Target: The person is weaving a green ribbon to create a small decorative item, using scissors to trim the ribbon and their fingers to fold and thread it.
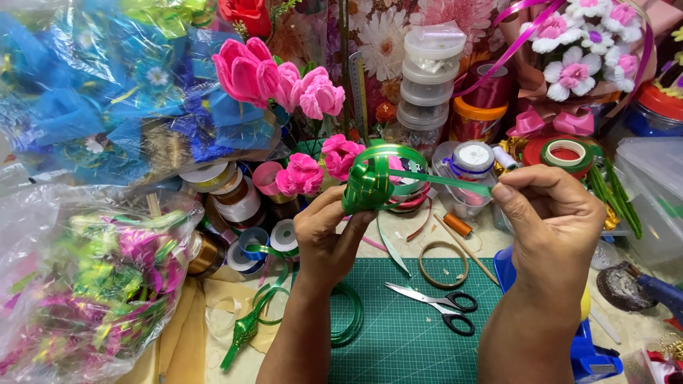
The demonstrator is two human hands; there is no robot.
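Note:
My left hand (329, 235) pinches a woven green ribbon piece (371, 183), a folded knot with a loop arching over its top. A strand of the same green ribbon (441, 180) runs right from it to my right hand (551, 220), which grips the strand's end between thumb and fingers. Both hands are raised above a green cutting mat (405, 334). More green ribbon trails down from my left hand to a coil (350, 316) on the mat's left edge.
Black-handled scissors (437, 304) and a tape ring (442, 264) lie on the mat. Pink ribbon roses (281, 78), stacked clear tubs (430, 75), ribbon spools (238, 203), a finished green woven piece (245, 333) and bags of coloured ribbon flowers (85, 284) crowd the table. A glue gun (658, 291) lies right.

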